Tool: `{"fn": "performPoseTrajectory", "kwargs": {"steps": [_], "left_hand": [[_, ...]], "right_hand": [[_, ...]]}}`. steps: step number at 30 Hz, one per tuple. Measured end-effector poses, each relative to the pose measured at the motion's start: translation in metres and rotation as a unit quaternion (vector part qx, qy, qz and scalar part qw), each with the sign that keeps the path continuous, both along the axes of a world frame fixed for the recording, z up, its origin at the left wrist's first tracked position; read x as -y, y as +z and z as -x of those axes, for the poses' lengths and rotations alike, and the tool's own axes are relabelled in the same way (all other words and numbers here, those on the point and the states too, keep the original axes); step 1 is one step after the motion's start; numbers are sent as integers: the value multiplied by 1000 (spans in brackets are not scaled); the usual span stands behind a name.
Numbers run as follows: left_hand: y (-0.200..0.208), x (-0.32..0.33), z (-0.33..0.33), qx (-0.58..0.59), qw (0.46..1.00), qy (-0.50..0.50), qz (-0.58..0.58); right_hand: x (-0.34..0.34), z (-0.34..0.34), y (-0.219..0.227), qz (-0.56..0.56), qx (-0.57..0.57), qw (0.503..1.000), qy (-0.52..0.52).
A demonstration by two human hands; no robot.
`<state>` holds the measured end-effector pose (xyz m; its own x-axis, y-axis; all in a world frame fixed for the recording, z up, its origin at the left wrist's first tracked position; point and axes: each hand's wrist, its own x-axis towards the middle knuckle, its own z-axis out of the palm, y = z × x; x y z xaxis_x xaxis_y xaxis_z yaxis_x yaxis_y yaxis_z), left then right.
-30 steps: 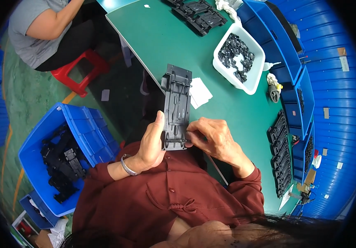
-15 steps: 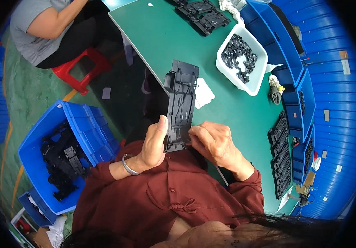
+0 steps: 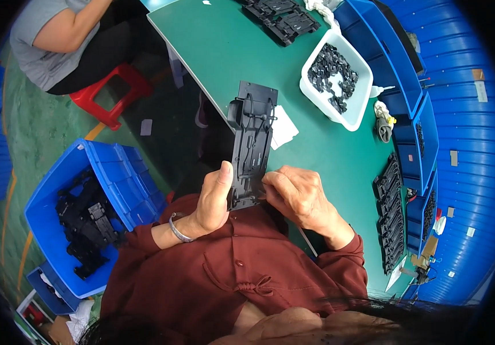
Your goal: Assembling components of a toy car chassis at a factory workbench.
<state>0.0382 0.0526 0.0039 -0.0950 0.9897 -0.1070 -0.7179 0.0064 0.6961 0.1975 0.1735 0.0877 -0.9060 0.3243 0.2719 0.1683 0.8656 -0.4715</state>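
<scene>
A long black moulded plastic part [image 3: 253, 138] stands tilted in front of my chest, its ribbed inner side toward me. My left hand [image 3: 213, 198] grips its lower left edge, thumb up along the side, the other fingers hidden behind it. At the lower right edge of the part, my right hand [image 3: 296, 198] is closed with thumb and index finger pinched together. Whatever sits in that pinch, if anything, is too small to make out. A sheet of white paper [image 3: 283, 127] lies on the table just beyond the part.
The green table [image 3: 218, 52] carries a white tub [image 3: 355, 118] of small black pieces, black mouldings [image 3: 282, 20] at the far end and a row of them [image 3: 390, 213] at right. Blue bins [image 3: 411, 144] line its right side. A blue crate [image 3: 46, 190] of black parts stands left. A person [image 3: 58, 34] sits beyond.
Both hands and the black part keep nearly the same place. The view has shifted very slightly, and the part's lower end has tipped a little.
</scene>
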Motion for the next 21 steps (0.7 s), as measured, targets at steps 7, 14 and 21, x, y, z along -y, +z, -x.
{"fn": "performPoseTrajectory", "kwargs": {"steps": [7, 14, 21], "left_hand": [[7, -2, 5, -72, 997, -3, -34], [15, -6, 3, -105, 990, 44, -78], [16, -8, 2, -95, 993, 36, -65]], "right_hand": [[1, -4, -1, -56, -51, 997, 16], [1, -3, -10, -125, -123, 984, 15], [-1, -2, -12, -139, -134, 981, 12]]}}
